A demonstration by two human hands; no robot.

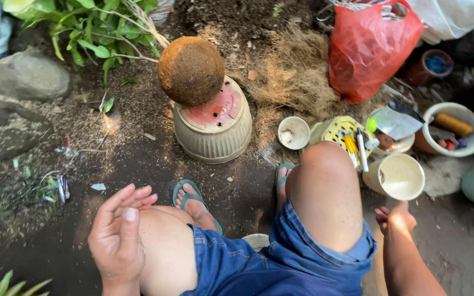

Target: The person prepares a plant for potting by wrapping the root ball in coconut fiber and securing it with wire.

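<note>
Left hand (117, 235) rests open and empty on the knee, right hand (395, 218) probably empty too, while the husked coconut (191, 70) looks heavy, hard, fibrous—cup it underneath.

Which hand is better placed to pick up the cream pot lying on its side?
Probably right: the right hand hangs just below the cream pot, while the left hand rests on the left knee, far across.
</note>
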